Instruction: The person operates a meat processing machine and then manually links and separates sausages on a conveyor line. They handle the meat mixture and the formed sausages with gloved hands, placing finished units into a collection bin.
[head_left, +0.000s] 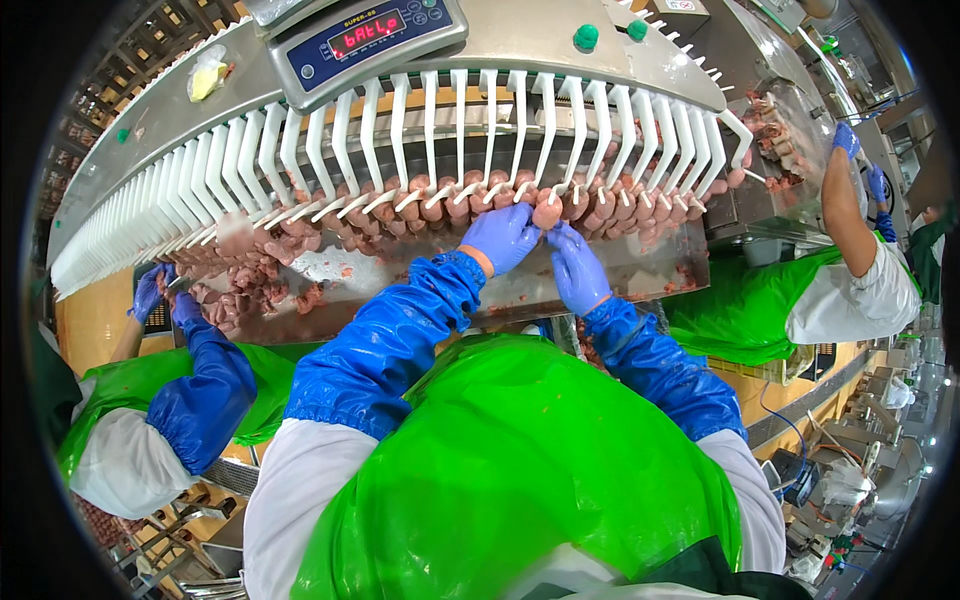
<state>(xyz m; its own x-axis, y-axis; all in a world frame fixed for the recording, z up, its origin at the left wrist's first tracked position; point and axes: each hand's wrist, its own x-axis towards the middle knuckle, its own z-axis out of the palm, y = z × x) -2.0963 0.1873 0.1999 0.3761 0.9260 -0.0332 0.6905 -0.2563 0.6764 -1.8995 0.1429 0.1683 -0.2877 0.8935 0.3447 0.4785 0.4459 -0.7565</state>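
Both the left hand [500,240] and the right hand [580,268] meet at one pink sausage [547,213] by a white hook [581,125] — I can't tell if they pinch. A gentle touch should stop tears.

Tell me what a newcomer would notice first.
Probably the bright green apron, filling the lower middle. Above, white hooks in a curved row carry pink sausage links, the gloved left hand and right hand at one near center. A scale with a red display sits up top.
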